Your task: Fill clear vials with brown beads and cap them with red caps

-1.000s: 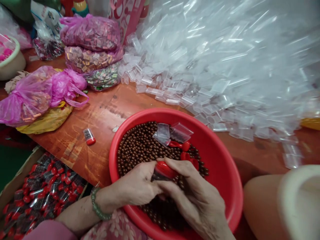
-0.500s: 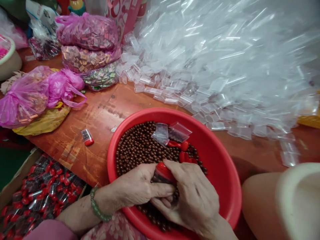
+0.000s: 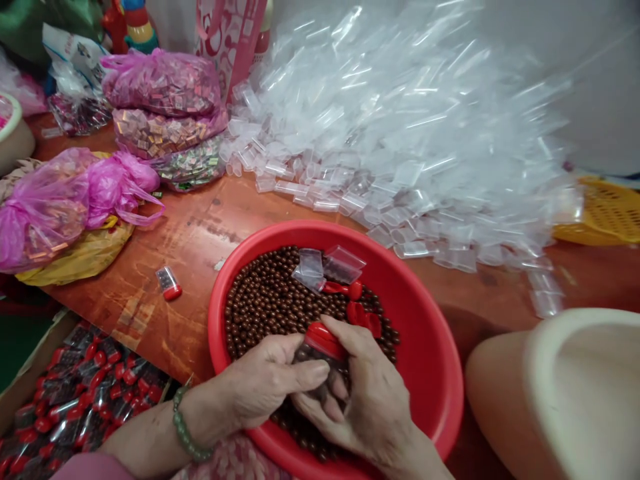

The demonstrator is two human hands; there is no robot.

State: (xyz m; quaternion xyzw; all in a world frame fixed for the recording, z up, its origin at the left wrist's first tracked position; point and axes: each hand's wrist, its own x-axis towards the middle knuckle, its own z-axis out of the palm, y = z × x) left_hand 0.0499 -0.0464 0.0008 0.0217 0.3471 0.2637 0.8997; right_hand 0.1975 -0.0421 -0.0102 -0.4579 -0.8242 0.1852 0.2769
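Both my hands grip one small clear container with a red cap (image 3: 323, 339), dark balls showing inside, over a red basin (image 3: 437, 347). My left hand (image 3: 273, 380), with a green bead bracelet (image 3: 184, 423) at the wrist, pinches its left side. Around its right side curls my right hand (image 3: 373, 400), fingers partly underneath. Brown chocolate-like balls (image 3: 265, 293) fill much of the basin. On them lie clear empty tubes (image 3: 311, 269) and several red caps (image 3: 363, 317).
A large heap of clear tubes (image 3: 390, 147) covers the back of the table. A filled red-capped container (image 3: 169, 283) lies left of the basin. A box of similar containers (image 3: 80, 393) is lower left; pink bags (image 3: 165, 83) sit behind. A cream tub (image 3: 510, 393) stands right.
The view has shifted a little, moving the scene left. My right hand's fingers have loosened and spread slightly, showing more of the container. Both hands still hold it.
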